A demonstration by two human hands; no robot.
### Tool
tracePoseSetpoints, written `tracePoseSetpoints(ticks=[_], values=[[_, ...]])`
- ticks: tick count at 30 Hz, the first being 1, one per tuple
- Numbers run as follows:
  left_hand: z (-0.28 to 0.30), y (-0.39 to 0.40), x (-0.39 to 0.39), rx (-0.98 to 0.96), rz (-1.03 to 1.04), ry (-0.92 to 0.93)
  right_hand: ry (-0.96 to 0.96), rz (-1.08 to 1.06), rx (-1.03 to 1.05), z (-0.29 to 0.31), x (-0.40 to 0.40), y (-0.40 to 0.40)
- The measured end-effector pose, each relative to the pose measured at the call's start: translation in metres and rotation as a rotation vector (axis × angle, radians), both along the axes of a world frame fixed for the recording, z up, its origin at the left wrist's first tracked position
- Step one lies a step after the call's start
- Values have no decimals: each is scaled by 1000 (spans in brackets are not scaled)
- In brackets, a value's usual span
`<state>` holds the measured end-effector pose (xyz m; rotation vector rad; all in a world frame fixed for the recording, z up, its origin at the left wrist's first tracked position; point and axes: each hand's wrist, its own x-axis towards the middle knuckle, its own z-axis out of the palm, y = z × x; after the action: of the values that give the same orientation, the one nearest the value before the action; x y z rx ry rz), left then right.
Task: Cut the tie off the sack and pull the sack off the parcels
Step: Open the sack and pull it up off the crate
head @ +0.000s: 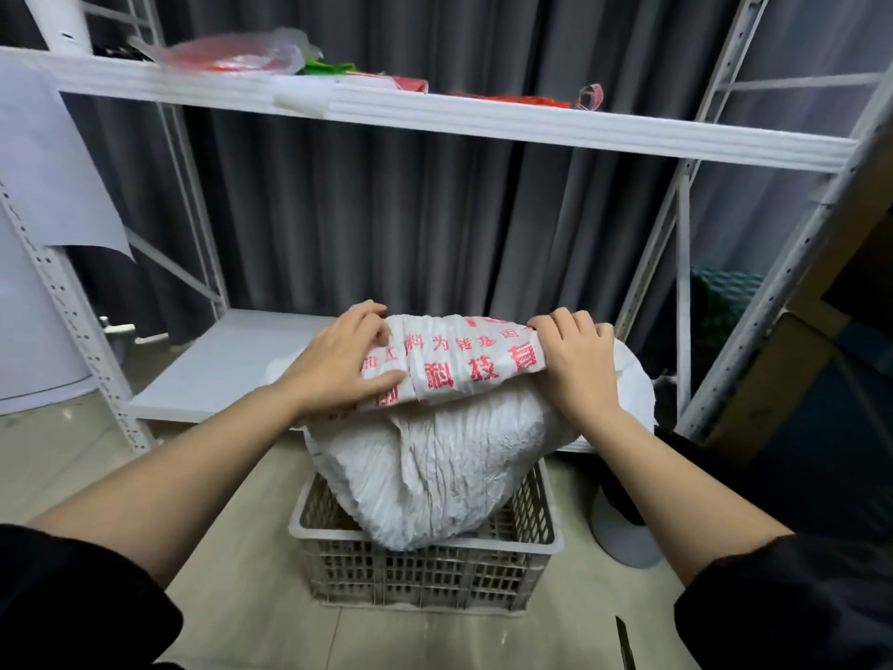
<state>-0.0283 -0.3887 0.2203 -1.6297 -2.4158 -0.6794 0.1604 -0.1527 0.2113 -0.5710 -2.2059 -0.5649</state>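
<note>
head view: both hands on the white sack (449, 476) standing in the plastic crate (425, 568), left hand (338, 365) and right hand (575, 360) gripping its bunched, red-printed end, no tie visible, so cutting looks done while the sack's not off, parcels hidden inside.

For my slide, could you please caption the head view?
Both hands, left and right, grip the bunched white sack standing in a plastic crate.

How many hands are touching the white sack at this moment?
2. The left hand grips the sack's rolled printed top at its left end; the right hand grips its right end.
</note>
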Motion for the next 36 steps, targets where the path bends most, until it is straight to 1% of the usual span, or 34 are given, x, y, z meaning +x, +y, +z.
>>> tracePoseSetpoints(ticks=[2, 4, 6, 7, 9, 11, 12, 14, 17, 19, 21, 22, 23, 25, 27, 29, 30, 31, 32, 34, 36], values=[[2, 9, 3, -104, 31, -68, -2, 53, 16, -3, 0, 0], [-3, 18, 5, -255, 78, -8, -10, 119, 25, -5, 3, 2], [-16, 29, 9, -335, 157, 86, -65, 205, 50, -4, 8, 3], [-24, 34, 9, -331, 215, 106, -131, 260, 53, 0, 11, 2], [-36, 45, 9, -264, 301, 165, -309, 354, 36, 10, 18, 3], [-38, 51, 11, -177, 312, 267, -450, 398, -24, 20, 27, 7], [-36, 52, 12, -151, 304, 294, -485, 413, -87, 24, 30, 9], [-31, 52, 13, -81, 276, 315, -496, 415, -281, 34, 33, 12], [-24, 45, 9, 8, 212, 329, -551, 241, -559, 43, 26, 20], [-23, 38, 4, 37, 168, 347, -585, 163, -803, 42, 22, 23], [-21, 32, 1, 45, 163, 308, -598, 153, -1024, 36, 15, 26], [-19, 30, 1, 55, 162, 274, -605, 146, -1070, 31, 13, 24], [-17, 28, 2, 55, 163, 243, -613, 120, -1062, 26, 10, 21], [-18, 24, 0, 12, 163, 187, -573, 45, -942, 12, 7, 14], [-23, 18, -8, -153, 181, 104, -449, 0, -765, -1, 8, 7], [-27, 10, -12, -320, 226, 22, -325, 7, -673, -7, 9, -2], [-28, 8, -11, -349, 260, 24, -280, 12, -637, -5, 9, -7], [-26, 8, -10, -333, 297, 40, -250, 11, -571, 3, 8, -11], [-19, 8, -8, -267, 333, 48, -228, 7, -476, 14, 4, -11], [8, 11, -2, -80, 383, -24, -194, -10, -336, 51, 1, -6], [38, 13, 1, 75, 391, -117, -196, -17, -333, 96, 6, 0]])
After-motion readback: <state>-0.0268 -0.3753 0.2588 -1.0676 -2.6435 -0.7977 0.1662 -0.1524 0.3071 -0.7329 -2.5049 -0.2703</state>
